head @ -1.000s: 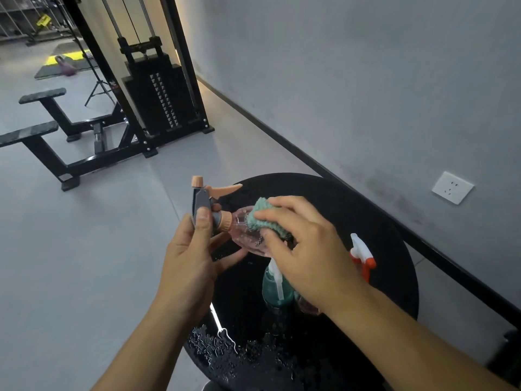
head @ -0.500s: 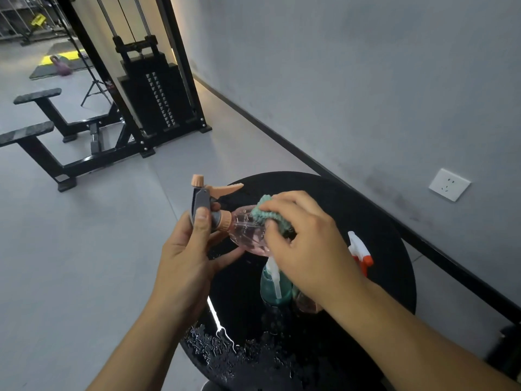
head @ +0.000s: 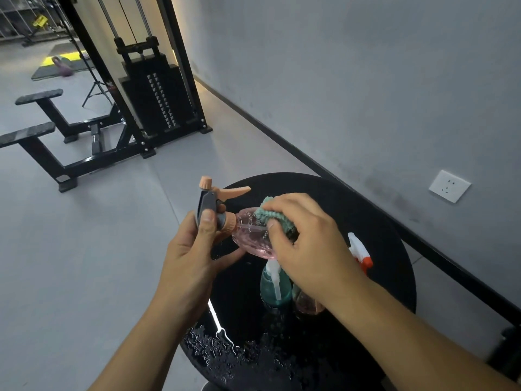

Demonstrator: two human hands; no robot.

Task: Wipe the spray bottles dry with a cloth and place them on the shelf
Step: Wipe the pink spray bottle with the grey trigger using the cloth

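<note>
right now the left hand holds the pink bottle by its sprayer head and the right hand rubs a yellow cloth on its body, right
Not quite: the cloth is teal green, not yellow, as the head view shows. The rest holds: the left hand holds the pink bottle by its sprayer head, and the right hand rubs the cloth on its body.

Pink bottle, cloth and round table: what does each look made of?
Pink bottle: seemingly clear tinted plastic, glossy; you see through its body, and the trigger head is opaque orange and grey. Cloth: soft teal fabric with a ribbed, nubby pile, probably microfibre. Table: black and glossy, mirroring light under water drops; glass or lacquer, unclear.
</note>
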